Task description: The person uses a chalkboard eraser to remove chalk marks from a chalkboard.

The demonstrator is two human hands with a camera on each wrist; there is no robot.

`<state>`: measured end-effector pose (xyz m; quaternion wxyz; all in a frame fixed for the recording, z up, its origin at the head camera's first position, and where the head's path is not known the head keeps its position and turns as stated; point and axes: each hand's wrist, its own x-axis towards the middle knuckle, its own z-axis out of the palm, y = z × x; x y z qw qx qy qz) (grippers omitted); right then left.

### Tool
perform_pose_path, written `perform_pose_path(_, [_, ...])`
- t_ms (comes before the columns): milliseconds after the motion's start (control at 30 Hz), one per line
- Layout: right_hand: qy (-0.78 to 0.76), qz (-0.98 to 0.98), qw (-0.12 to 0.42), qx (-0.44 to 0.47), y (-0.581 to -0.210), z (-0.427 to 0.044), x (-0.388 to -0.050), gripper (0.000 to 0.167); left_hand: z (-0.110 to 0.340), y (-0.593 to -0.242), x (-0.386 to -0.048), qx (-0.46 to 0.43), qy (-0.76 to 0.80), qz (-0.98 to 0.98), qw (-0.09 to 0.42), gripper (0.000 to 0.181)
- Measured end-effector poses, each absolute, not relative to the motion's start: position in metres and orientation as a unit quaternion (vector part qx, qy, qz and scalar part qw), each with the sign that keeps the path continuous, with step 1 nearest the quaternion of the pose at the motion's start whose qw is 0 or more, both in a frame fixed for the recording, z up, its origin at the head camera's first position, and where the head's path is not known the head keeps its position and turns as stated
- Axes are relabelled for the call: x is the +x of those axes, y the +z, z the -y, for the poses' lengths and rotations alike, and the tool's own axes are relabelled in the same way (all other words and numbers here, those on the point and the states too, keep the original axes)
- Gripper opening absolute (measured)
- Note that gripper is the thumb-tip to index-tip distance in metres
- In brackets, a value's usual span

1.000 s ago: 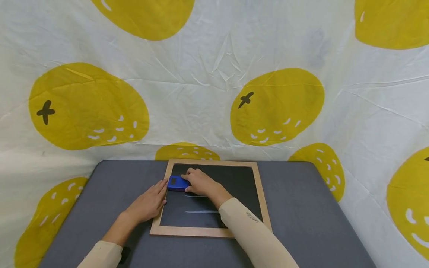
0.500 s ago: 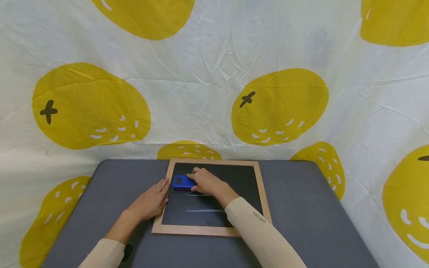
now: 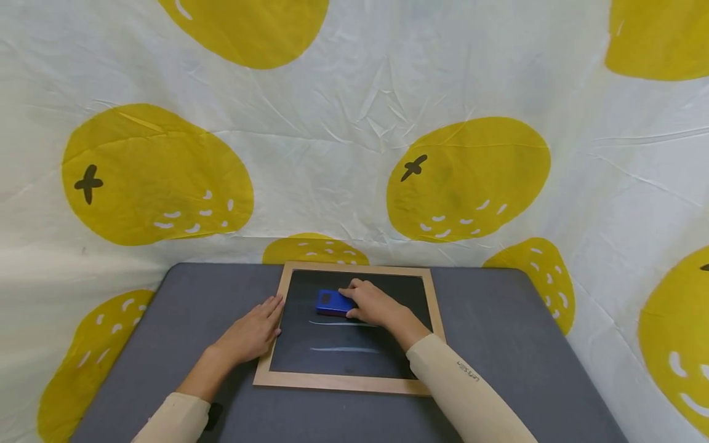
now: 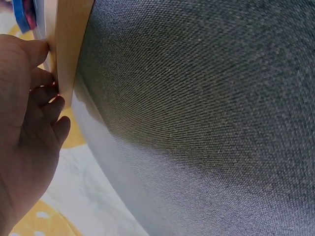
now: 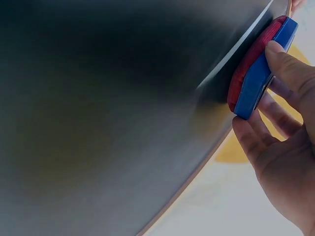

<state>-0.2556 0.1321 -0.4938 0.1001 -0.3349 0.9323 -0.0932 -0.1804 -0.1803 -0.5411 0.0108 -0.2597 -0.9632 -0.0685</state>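
My right hand [image 3: 372,303] grips a blue chalkboard eraser [image 3: 334,302] on the upper part of a small chalkboard [image 3: 354,363]. In the right wrist view the eraser [image 5: 260,73] shows a red felt pad facing the board, with thumb and fingers along its blue body. Below it run two pale chalk lines, the upper line [image 3: 338,323] and the lower line [image 3: 340,349]. My left hand [image 3: 252,331] rests against the left side of the wooden frame [image 3: 264,363], fingers fairly straight. The left wrist view shows its fingertips touching the frame [image 4: 69,44].
The chalkboard lies on a grey cloth-covered table [image 3: 498,357]. Behind the table hangs a white curtain [image 3: 316,166] printed with large yellow fruit.
The right hand has slid the eraser rightward across the board from near the left frame. The left hand stays at the frame. The head view has shifted slightly.
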Motion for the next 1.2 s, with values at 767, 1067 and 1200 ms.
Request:
perform_pose_path(767, [-0.111, -0.959, 0.059, -0.252, -0.508, -0.252, -0.231, 0.062, 0.186, -0.552, -0.18, -0.258, -0.064, 0.964, 0.01, 0.065])
perform_pose_path(1067, [-0.119, -0.961, 0.06, -0.241, -0.507, -0.277, -0.227, 0.061, 0.185, -0.551, -0.181, -0.263, -0.067, 0.962, 0.016, 0.065])
perform_pose_path(1200, [-0.126, -0.96, 0.059, -0.243, -0.506, -0.276, -0.227, 0.061, 0.185, -0.55, -0.179, -0.262, -0.066, 0.963, 0.016, 0.064])
